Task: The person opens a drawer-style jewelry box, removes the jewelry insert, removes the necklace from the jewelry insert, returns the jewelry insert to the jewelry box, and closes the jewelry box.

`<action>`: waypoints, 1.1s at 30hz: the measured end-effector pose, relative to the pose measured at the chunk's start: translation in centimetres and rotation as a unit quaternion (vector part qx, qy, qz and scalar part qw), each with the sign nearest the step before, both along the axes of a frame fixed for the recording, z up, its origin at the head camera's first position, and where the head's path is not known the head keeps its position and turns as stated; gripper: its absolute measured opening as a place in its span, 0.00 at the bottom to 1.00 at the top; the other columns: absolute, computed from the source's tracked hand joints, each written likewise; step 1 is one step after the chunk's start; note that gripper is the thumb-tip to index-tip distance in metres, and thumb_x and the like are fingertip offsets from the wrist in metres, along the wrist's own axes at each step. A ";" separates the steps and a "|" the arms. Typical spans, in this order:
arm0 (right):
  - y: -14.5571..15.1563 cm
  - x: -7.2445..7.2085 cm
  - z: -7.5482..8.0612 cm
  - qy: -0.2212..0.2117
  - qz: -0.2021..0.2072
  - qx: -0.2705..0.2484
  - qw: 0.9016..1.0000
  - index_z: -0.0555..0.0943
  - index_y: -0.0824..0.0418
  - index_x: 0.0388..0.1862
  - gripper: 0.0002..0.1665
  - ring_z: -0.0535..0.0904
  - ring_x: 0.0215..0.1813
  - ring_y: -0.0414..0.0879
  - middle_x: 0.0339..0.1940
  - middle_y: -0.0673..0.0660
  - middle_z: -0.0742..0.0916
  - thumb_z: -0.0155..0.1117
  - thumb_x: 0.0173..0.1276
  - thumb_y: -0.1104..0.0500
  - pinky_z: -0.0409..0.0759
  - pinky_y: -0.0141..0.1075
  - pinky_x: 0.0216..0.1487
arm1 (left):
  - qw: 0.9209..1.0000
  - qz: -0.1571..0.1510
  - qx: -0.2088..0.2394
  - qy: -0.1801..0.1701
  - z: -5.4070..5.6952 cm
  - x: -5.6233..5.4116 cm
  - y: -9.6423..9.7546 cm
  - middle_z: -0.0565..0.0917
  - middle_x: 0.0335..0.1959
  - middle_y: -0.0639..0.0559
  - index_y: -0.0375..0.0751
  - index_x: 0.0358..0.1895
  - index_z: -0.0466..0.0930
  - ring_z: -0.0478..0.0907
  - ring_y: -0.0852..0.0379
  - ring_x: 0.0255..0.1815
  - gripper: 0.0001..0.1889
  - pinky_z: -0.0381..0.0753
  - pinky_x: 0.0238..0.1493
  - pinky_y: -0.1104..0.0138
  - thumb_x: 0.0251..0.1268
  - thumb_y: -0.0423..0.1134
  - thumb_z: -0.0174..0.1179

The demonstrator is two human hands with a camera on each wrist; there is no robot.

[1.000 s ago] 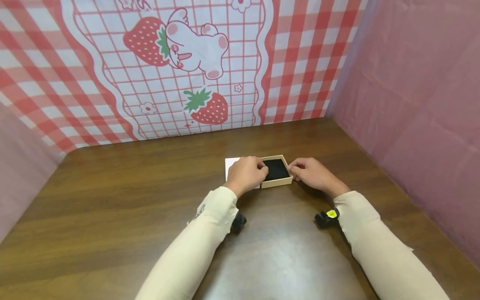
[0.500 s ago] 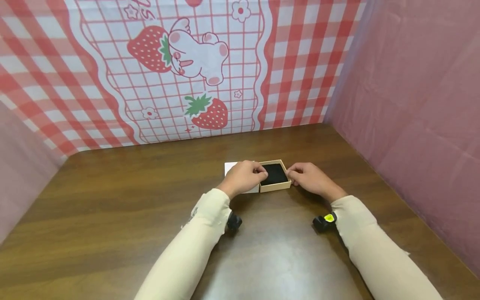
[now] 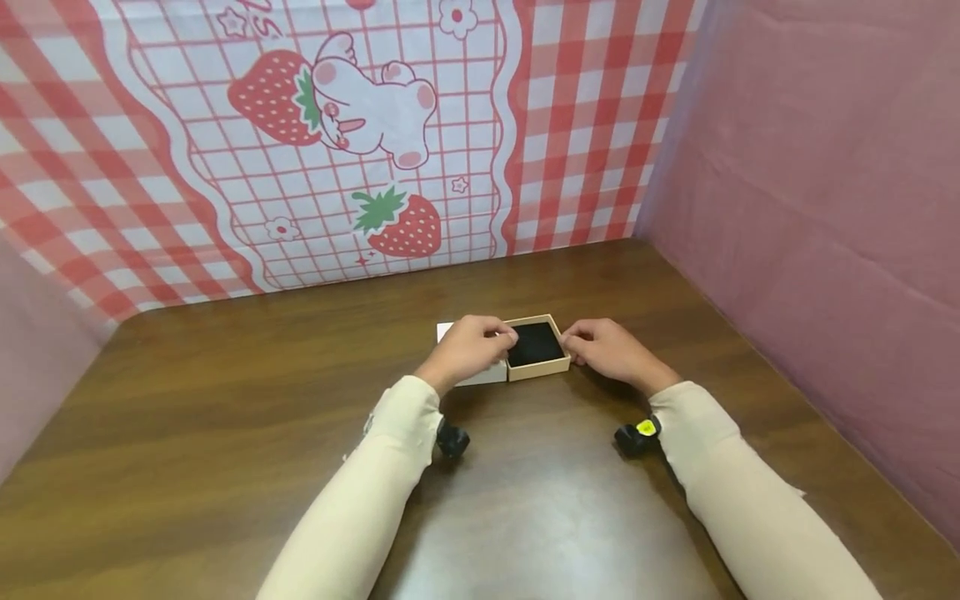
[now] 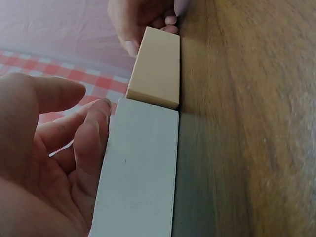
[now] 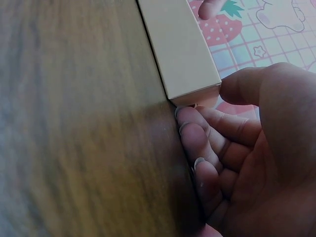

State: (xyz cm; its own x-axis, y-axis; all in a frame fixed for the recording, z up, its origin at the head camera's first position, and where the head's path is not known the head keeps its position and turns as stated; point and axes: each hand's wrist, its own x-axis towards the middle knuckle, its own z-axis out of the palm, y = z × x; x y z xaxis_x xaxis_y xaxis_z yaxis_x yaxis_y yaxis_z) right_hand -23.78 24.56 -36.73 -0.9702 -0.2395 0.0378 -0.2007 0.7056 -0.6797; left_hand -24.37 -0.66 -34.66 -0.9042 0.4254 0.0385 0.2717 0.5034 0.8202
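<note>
A tan cardboard box tray (image 3: 540,369) lies on the table with a black pad (image 3: 536,343) filling its inside. Its left end meets a white box piece (image 4: 138,163) in one line. My left hand (image 3: 467,350) is over the white piece, fingers resting along its upper face near the join, while the thumb stays apart from it in the left wrist view. My right hand (image 3: 611,347) pinches the tray's right end: the thumb touches the upper corner and the curled fingers sit low against the end wall in the right wrist view.
The brown wooden table (image 3: 247,467) spreads around the boxes. A red-and-white checked cloth with strawberries (image 3: 405,225) hangs behind, and a pink cloth (image 3: 810,208) hangs on the right. Wrist cameras (image 3: 636,437) sit under both forearms.
The head view has shifted slightly. My left hand has moved a little left over the white piece, baring more of its front side. My right hand keeps its place at the tray's end.
</note>
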 end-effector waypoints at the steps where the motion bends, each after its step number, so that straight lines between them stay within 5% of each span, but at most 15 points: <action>1: 0.0 0.0 0.0 0.001 0.002 0.000 1.000 0.85 0.63 0.42 0.14 0.80 0.35 0.46 0.29 0.54 0.84 0.58 0.76 0.54 0.75 0.41 0.42 | 1.000 0.001 0.014 -0.015 0.0 0.0 0.0 0.85 0.29 0.50 0.39 0.48 0.87 0.81 0.58 0.30 0.13 0.80 0.33 0.66 0.74 0.44 0.59; 8: -0.6 -0.1 0.1 0.006 0.008 0.001 1.000 0.85 0.64 0.41 0.15 0.79 0.35 0.47 0.29 0.54 0.84 0.57 0.75 0.54 0.75 0.40 0.41 | 0.997 0.003 0.071 -0.040 0.0 0.3 -0.7 0.84 0.30 0.47 0.37 0.50 0.85 0.85 0.52 0.32 0.15 0.82 0.31 0.64 0.74 0.45 0.59; 15: -0.4 0.2 0.1 0.004 0.006 0.003 1.000 0.85 0.64 0.42 0.14 0.79 0.36 0.47 0.31 0.55 0.84 0.55 0.76 0.57 0.76 0.40 0.41 | 0.995 -0.023 0.097 -0.018 0.3 0.2 -1.3 0.82 0.29 0.45 0.34 0.51 0.84 0.84 0.50 0.31 0.16 0.83 0.31 0.63 0.74 0.45 0.59; 21: -0.6 0.2 0.0 0.008 0.012 0.004 1.000 0.85 0.63 0.40 0.14 0.78 0.35 0.47 0.30 0.54 0.84 0.56 0.76 0.56 0.76 0.40 0.41 | 0.994 -0.008 0.107 -0.009 0.4 0.2 -2.6 0.82 0.28 0.45 0.33 0.48 0.85 0.83 0.51 0.28 0.14 0.83 0.30 0.63 0.74 0.42 0.60; 33: -0.3 0.5 0.1 0.003 0.007 -0.004 1.000 0.84 0.63 0.40 0.14 0.78 0.36 0.47 0.31 0.55 0.84 0.57 0.76 0.55 0.75 0.40 0.40 | 0.992 0.042 0.038 0.115 0.3 0.1 -4.3 0.86 0.30 0.51 0.41 0.41 0.88 0.79 0.60 0.28 0.11 0.75 0.33 0.66 0.71 0.42 0.58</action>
State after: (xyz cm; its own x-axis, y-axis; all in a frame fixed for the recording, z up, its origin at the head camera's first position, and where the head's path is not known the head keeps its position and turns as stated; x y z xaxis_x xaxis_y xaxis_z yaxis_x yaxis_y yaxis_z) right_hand -23.32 24.27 -36.65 -0.9664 -0.2530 0.0455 -0.2148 0.6976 -0.6835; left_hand -24.30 -4.93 -34.39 -0.9001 0.3362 0.2772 0.4158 0.4722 0.7773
